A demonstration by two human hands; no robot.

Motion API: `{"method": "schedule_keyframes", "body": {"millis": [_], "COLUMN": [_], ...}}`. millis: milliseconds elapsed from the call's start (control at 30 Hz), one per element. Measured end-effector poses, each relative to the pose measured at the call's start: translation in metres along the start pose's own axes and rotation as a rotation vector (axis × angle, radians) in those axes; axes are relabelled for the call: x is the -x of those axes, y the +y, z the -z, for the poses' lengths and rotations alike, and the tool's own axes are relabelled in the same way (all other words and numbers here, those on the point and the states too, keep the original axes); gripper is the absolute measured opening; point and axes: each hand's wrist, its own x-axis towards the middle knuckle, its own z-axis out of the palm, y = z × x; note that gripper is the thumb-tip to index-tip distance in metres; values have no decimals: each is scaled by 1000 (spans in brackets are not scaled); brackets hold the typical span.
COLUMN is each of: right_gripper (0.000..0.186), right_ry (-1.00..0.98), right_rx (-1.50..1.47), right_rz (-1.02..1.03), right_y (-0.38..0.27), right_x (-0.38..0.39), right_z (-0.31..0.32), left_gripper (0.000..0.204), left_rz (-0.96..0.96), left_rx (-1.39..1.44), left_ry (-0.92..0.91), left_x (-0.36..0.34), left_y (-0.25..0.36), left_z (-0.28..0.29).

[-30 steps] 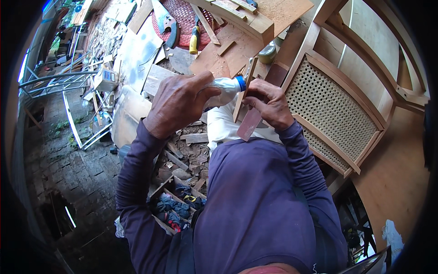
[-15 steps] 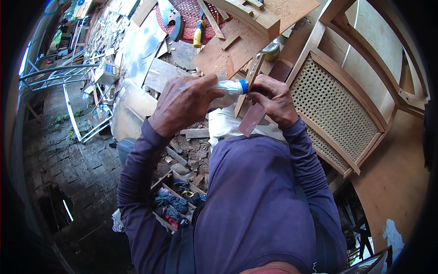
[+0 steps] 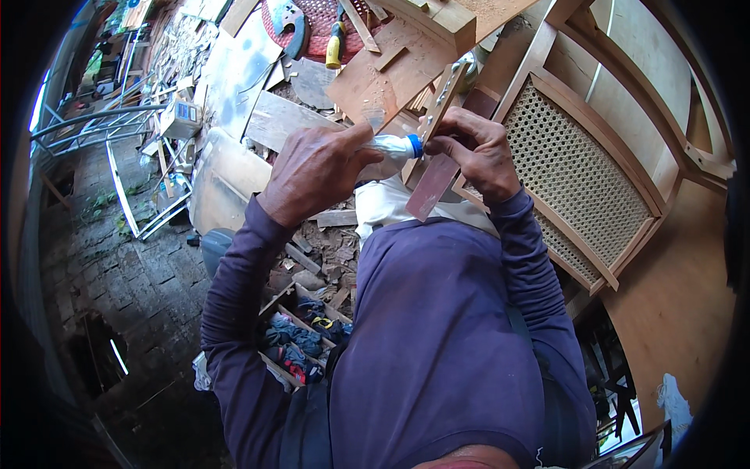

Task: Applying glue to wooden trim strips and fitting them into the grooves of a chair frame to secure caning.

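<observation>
My left hand (image 3: 316, 168) is closed round a small clear plastic bottle (image 3: 388, 154), its blue cap (image 3: 415, 146) pointing right. Close to the cap, my right hand (image 3: 478, 148) has its thumb and fingers pinched together; whatever they hold, if anything, is hidden. Behind the cap a narrow light wooden strip (image 3: 442, 98) with small marks slants upward. A flat reddish-brown strip (image 3: 432, 189) shows below my right hand, over my lap, and passes out of sight behind the fingers.
A wooden frame with woven cane panel (image 3: 578, 160) stands at right. Ahead, a board (image 3: 383, 86) carries wood offcuts beside a yellow-handled tool (image 3: 335, 48) and a handsaw (image 3: 289, 23). Wood scraps cover the ground; a compartmented box (image 3: 293, 336) of cloths lies lower left.
My right hand has shifted slightly right, opening a small gap from the blue cap. My left hand still holds the bottle in nearly the same place.
</observation>
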Motion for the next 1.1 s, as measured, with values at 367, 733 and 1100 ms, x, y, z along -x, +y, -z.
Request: {"method": "schedule_keyframes", "body": {"millis": [367,733,1100], "right_gripper": [16,16,19], "right_ry": [1,21,24], "right_rx": [-58,-62,-74], "right_rz": [-10,-19,4], "right_y": [-8,-10,-16], "right_x": [-1,-1,-1], "right_z": [5,9,14], "left_gripper": [27,28,28], "left_rz": [-7,69,52], "left_rx": [-16,8,-13], "left_ry": [-25,-89,-102], "left_x": [2,6,18], "left_y": [0,0,-8], "left_z": [-5,-16,-32]}}
